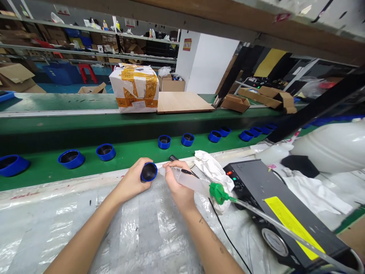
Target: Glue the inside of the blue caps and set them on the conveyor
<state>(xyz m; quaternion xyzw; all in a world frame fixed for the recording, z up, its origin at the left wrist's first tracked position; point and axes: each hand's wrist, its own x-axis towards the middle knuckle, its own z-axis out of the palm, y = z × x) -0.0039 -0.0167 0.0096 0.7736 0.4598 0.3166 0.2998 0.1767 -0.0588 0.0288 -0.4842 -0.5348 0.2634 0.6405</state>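
- Well, our left hand (pixel 131 182) has its fingers curled shut around a black cup with a blue rim (pixel 148 172), its mouth tilted toward us.
- Our right hand (pixel 178 182) has its fingers closed on a translucent plastic syringe (pixel 188 181), its tip just beside the cup, with a green fitting (pixel 218 193) and clear tube (pixel 285 228) trailing behind.
- Right of the fingers sit a crumpled white cloth (pixel 212 171) and a black dispenser controller (pixel 256 186).
- Beneath them lies crinkled clear plastic sheeting (pixel 142 228).
- Beyond them, a green conveyor belt (pixel 125 160) carries round blue cups (pixel 164 142).
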